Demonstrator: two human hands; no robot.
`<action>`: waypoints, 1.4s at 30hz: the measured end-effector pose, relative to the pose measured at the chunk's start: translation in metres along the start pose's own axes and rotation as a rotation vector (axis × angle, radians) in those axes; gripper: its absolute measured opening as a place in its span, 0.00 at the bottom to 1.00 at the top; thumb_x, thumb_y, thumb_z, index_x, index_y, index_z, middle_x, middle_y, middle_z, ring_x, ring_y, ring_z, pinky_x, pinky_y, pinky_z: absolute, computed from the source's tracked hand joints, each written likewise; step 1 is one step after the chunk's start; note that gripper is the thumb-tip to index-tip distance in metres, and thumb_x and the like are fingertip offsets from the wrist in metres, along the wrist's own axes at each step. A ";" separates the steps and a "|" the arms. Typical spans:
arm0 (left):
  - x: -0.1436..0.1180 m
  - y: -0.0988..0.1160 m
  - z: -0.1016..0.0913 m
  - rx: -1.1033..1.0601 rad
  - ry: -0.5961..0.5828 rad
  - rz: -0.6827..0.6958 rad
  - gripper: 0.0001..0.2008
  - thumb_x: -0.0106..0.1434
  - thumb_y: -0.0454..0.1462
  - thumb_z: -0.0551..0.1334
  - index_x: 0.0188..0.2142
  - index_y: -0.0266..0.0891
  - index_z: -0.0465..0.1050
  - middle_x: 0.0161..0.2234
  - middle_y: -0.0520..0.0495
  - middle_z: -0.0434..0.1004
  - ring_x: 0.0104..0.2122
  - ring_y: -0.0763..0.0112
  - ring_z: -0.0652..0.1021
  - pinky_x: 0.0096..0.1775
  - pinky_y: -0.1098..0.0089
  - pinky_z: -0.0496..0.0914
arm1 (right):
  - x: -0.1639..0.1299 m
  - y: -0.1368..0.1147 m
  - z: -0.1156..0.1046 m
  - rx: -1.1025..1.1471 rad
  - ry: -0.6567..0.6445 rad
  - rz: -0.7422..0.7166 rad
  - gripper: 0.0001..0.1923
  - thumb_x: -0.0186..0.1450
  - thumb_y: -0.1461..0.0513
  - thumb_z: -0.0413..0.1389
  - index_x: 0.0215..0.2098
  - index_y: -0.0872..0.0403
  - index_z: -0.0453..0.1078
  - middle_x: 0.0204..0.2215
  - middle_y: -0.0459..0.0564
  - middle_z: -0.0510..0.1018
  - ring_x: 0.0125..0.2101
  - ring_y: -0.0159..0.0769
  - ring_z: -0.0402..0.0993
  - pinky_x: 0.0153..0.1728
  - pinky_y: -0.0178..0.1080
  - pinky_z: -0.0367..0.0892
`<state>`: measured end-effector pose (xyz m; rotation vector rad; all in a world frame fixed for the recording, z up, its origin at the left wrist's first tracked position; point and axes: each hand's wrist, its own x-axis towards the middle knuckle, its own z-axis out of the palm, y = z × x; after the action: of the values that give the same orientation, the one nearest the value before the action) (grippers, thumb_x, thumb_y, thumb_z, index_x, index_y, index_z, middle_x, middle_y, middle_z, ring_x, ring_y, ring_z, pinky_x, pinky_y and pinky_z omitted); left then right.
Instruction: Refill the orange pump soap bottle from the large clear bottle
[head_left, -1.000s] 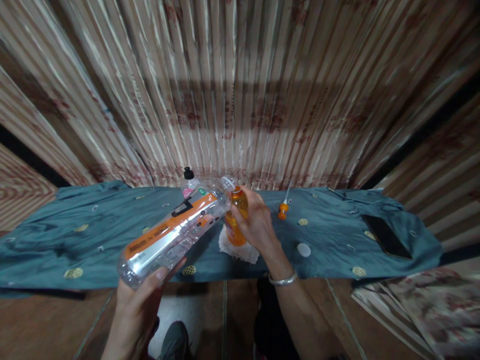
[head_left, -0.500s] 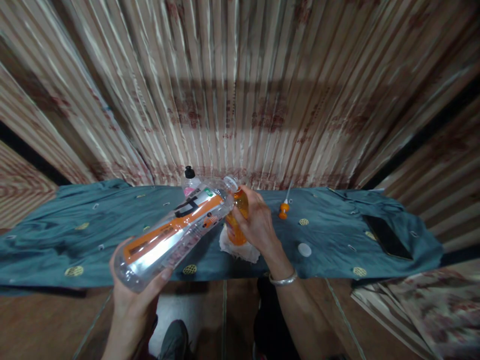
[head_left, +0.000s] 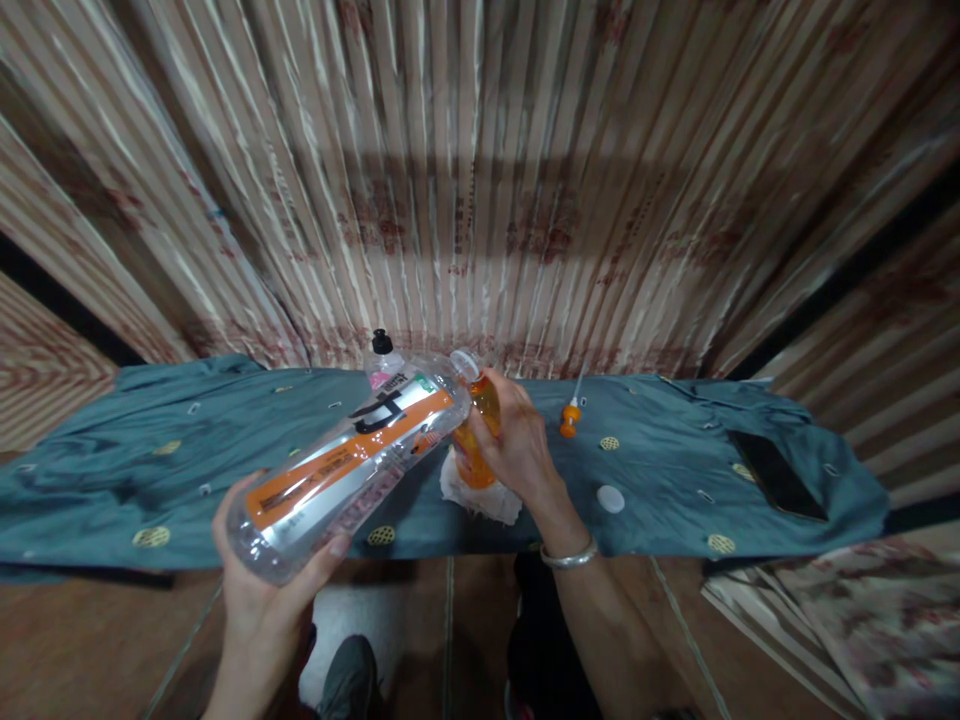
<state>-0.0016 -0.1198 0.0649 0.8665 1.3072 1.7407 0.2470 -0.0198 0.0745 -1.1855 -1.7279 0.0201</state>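
My left hand is closed round the base of a large clear plastic bottle with an orange and silver label. The bottle is tilted, its neck up to the right at the top of an orange bottle. My right hand wraps round the orange bottle and partly covers it. The orange bottle stands on a crumpled white tissue. Whether liquid passes between the two necks I cannot tell. An orange pump top with a thin tube lies to the right, and a white round cap lies nearer me.
Behind the clear bottle stands a bottle with a black cap, partly hidden. A dark phone lies at the right on the teal cloth. A striped curtain hangs along the back edge.
Both hands keep their hold, and the clear bottle stays tilted at the orange one with almost no movement. The whole view has shifted very slightly.
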 end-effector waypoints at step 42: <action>-0.010 0.000 0.005 0.270 0.036 0.152 0.53 0.31 0.42 0.82 0.59 0.45 0.65 0.51 0.44 0.76 0.45 0.58 0.81 0.45 0.64 0.78 | -0.007 0.009 0.010 -0.034 0.131 -0.086 0.27 0.76 0.49 0.46 0.68 0.53 0.60 0.62 0.63 0.75 0.62 0.52 0.73 0.62 0.62 0.70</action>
<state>0.0072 -0.1268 0.0653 1.1158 1.5597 1.7257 0.2467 -0.0154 0.0598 -1.1114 -1.6675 -0.1360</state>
